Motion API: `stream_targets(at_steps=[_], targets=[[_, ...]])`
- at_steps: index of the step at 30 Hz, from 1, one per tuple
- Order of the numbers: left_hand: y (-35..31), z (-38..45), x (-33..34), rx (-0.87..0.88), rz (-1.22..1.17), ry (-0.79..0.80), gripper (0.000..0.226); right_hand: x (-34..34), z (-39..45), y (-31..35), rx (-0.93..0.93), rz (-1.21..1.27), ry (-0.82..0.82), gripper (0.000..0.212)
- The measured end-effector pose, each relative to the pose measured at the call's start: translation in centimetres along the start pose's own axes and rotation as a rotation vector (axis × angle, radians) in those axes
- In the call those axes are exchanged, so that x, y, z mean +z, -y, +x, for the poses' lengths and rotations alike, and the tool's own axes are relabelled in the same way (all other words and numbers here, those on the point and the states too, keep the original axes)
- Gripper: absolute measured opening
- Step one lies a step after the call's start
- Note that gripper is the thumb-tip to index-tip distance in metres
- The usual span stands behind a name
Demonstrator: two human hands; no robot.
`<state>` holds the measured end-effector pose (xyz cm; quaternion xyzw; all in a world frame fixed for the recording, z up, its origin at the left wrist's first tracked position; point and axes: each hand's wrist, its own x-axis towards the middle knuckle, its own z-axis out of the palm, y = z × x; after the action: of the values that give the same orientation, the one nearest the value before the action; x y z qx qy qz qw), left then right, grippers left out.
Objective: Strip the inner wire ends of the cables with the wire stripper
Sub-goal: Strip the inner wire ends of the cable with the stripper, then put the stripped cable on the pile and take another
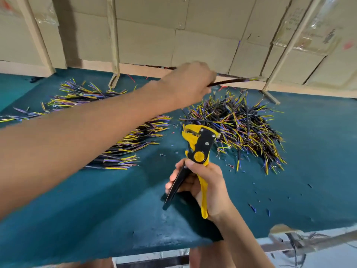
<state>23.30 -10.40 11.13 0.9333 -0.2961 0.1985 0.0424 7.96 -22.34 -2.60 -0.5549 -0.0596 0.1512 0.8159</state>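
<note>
The left hand [190, 82] pinches one black cable [230, 81], its blurred coloured wire ends pointing away from the grip, above the tangled cable pile [239, 128]. Below it, the right hand [204, 187] grips the yellow-and-black wire stripper [197, 151], handles spread apart, head upward, over the teal table [96, 219].
</note>
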Motion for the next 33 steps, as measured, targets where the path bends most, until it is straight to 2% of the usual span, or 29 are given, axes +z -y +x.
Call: stream_targets(at_steps=[2, 4, 5, 7, 9, 11, 13, 15, 18, 20, 22, 23, 25, 28, 29, 33], targets=[[-0.7, 2.1, 0.9, 0.085, 0.151, 0.168, 0.047, -0.1, 0.0, -0.1, -0.001, 0.006, 0.002, 0.032], [-0.8, 1.8, 2.1, 0.129, 0.162, 0.303, 0.076, -0.2, 0.0, -0.1, -0.009, 0.001, 0.004, 0.029], [-0.4, 0.8, 2.6, 0.109, 0.127, 0.319, 0.083, -0.2, 0.1, -0.1, -0.015, -0.003, 0.007, 0.028], [1.0, -2.0, 3.3, 0.024, 0.069, 0.367, 0.078, -0.1, 0.1, 0.0, -0.016, -0.020, 0.000, 0.026], [3.2, -5.4, 3.3, -0.091, 0.180, 0.555, 0.060, -0.2, 0.2, -0.1, -0.015, -0.036, 0.001, 0.025], [5.0, -9.0, 3.0, -0.162, 0.316, 0.753, 0.053, -0.2, 0.1, 0.0, -0.022, -0.037, 0.012, 0.023], [5.8, -11.7, 2.7, -0.149, 0.345, 0.747, 0.043, -0.1, 0.0, 0.1, -0.025, -0.048, 0.017, 0.019], [5.9, -13.3, 2.7, -0.082, 0.389, 0.647, 0.029, -0.1, 0.0, 0.1, -0.029, -0.057, 0.009, 0.013], [5.5, -13.8, 2.5, -0.049, 0.390, 0.498, 0.021, -0.1, 0.0, 0.0, -0.037, -0.056, 0.003, 0.013], [5.3, -13.7, 2.2, -0.100, 0.266, 0.425, 0.023, -0.1, 0.0, -0.1, -0.042, -0.055, 0.010, 0.013], [5.4, -13.7, 1.7, -0.175, 0.164, 0.409, 0.040, -0.1, 0.0, -0.1, -0.044, -0.052, 0.016, 0.015], [5.5, -13.9, 1.2, -0.218, 0.128, 0.415, 0.044, -0.1, 0.0, -0.1, -0.043, -0.049, 0.016, 0.017], [6.2, -14.7, 0.1, -0.272, 0.107, 0.505, 0.035, -0.2, 0.1, -0.2, -0.041, -0.050, 0.018, 0.018], [7.0, -16.6, -0.8, -0.293, 0.184, 0.856, 0.031, -0.2, 0.2, -0.2, -0.043, -0.053, 0.018, 0.017], [7.0, -17.3, -0.8, -0.277, 0.194, 0.904, 0.033, -0.2, 0.2, -0.3, -0.041, -0.051, 0.019, 0.017], [7.1, -18.8, -0.5, -0.241, 0.145, 0.796, 0.021, -0.2, 0.3, -0.3, -0.037, -0.038, 0.016, 0.017]])
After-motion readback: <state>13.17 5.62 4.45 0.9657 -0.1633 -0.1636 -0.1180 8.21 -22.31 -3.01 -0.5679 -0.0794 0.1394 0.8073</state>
